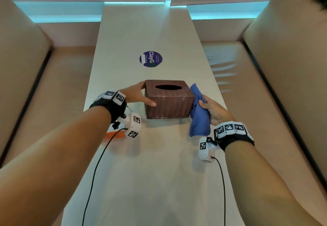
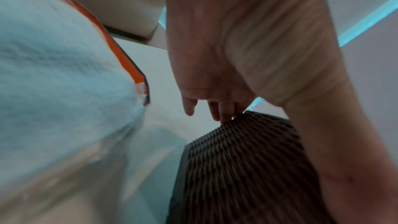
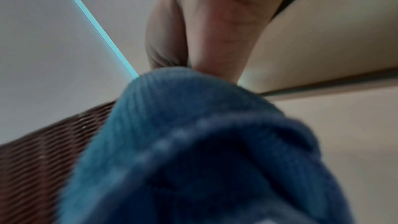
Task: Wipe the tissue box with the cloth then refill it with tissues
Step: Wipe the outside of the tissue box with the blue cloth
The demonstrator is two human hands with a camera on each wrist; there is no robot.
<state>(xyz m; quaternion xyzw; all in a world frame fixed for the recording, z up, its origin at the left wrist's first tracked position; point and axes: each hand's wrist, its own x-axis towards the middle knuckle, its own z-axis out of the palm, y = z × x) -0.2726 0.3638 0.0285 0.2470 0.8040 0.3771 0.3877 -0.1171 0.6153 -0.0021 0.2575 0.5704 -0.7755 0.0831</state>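
A brown woven tissue box (image 1: 168, 101) with an empty oval slot stands on the pale table (image 1: 150, 172). My left hand (image 1: 139, 94) holds its left side, thumb on the front face and fingers at the far left corner; the left wrist view shows the fingertips (image 2: 224, 117) on the box (image 2: 247, 168) rim. My right hand (image 1: 212, 108) grips a bunched blue cloth (image 1: 199, 116) against the box's right side. In the right wrist view the cloth (image 3: 193, 142) fills the frame beside the box (image 3: 32, 151). A tissue pack (image 1: 115, 134) with an orange edge lies under my left wrist.
A round purple sticker (image 1: 150, 59) sits on the table beyond the box. Beige cushioned benches flank the table on the left (image 1: 53, 84) and right (image 1: 256, 84). Black cables (image 1: 95, 172) trail from both wrist cameras across the near tabletop.
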